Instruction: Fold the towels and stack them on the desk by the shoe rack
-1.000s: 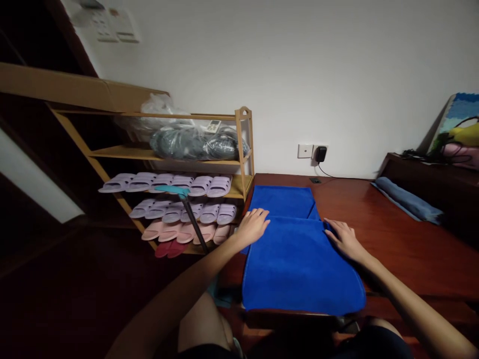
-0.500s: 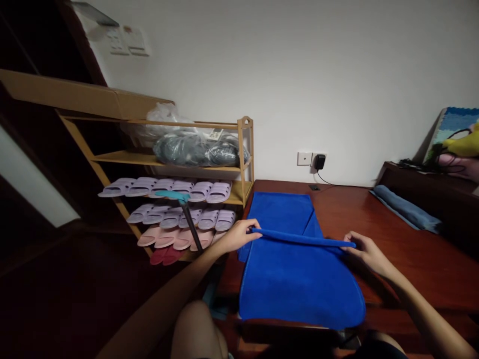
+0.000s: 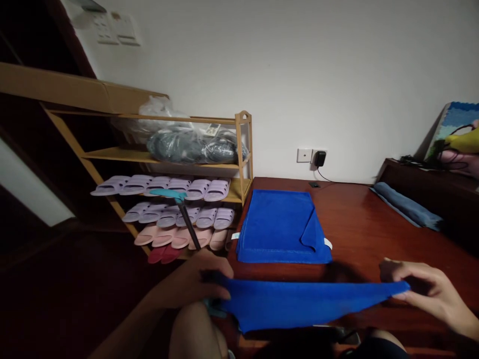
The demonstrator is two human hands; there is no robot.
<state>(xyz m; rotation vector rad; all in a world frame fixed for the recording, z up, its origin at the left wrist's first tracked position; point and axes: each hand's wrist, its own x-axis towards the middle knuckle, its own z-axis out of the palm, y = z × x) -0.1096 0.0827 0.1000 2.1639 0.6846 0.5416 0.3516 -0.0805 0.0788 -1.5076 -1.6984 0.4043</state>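
A blue towel point(image 3: 295, 302) is stretched between my two hands, in front of the table's near edge. My left hand point(image 3: 198, 281) is closed on its left end, and my right hand point(image 3: 422, 286) pinches the right corner. Just beyond lies a stack of blue towels point(image 3: 277, 224), laid flat on the table point(image 3: 359, 224). The top towel of the stack has its right edge folded back. White tags stick out at the stack's left and right sides.
A wooden shoe rack point(image 3: 245, 164) on the left carries rows of slippers point(image 3: 175, 214) and plastic-wrapped bundles point(image 3: 194, 144). A dark pole with a teal head point(image 3: 189, 224) leans before it. A grey-blue rolled cloth point(image 3: 407, 207) lies at the right. A black plug point(image 3: 320, 158) sits in the wall socket.
Both hands have drawn the towel toward me and moved wider apart. It has come off the stack, whose near edge now shows. The view has shifted slightly.
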